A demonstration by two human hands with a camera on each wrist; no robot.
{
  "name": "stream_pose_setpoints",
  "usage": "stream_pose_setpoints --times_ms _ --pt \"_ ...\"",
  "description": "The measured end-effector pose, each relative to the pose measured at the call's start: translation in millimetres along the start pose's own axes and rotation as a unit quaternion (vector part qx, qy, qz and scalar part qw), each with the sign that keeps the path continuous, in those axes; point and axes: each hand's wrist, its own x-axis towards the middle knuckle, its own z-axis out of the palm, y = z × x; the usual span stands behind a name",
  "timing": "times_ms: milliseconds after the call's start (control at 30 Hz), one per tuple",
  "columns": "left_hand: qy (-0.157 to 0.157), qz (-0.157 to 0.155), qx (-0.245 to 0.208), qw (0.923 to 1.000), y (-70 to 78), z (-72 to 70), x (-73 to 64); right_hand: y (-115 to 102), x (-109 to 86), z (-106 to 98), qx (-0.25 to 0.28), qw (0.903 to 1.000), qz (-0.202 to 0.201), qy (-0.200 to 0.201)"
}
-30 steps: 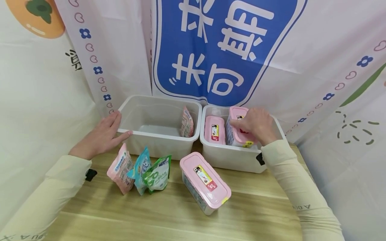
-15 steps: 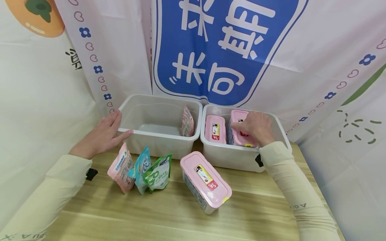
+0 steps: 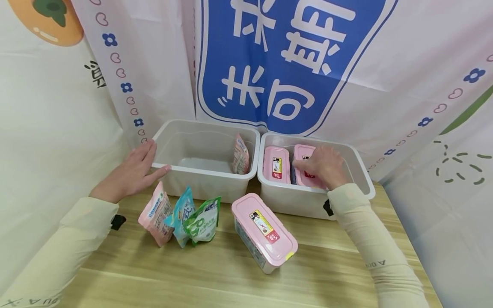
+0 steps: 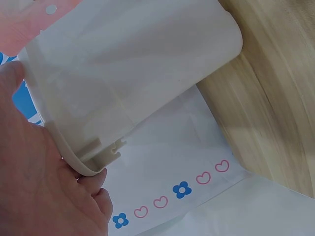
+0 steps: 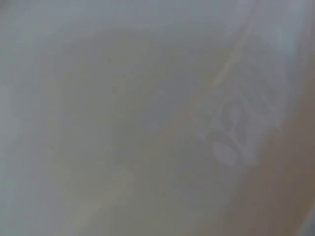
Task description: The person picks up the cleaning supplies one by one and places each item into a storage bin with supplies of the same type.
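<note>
My right hand (image 3: pixel 323 164) grips a pink-lidded box (image 3: pixel 302 152) from above, down inside the right grey bin (image 3: pixel 363 171). Beside it in that bin sits a second pink-lidded box (image 3: pixel 276 162). The right wrist view is too blurred to make out the hold. My left hand (image 3: pixel 129 173) rests at the front left corner of the left grey bin (image 3: pixel 208 172), thumb spread along the front rim. The left wrist view shows this hand (image 4: pixel 54 182) against the bin's rim (image 4: pixel 74 157). A pink pouch (image 3: pixel 240 157) stands at the right end of the left bin.
On the wooden table (image 3: pixel 215 278) before the bins stand a pink pouch (image 3: pixel 157 217), a blue pouch (image 3: pixel 182 218) and a green pouch (image 3: pixel 204 222). A third pink-lidded box (image 3: pixel 265 231) stands right of them. Printed cloth (image 3: pixel 161 55) hangs close behind the bins.
My right hand has lowered the pink-lidded box further into the right bin, and its lid now sits about level with its neighbour's. The left hand stays at the left bin's corner.
</note>
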Motion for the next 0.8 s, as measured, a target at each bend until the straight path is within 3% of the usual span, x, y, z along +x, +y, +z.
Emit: stream_pose_setpoints --times_ms 800 --pt "0.002 0.003 0.004 1.0000 -1.1 0.9 -0.7 -4 6.4 20 0.011 0.9997 0.006 -0.022"
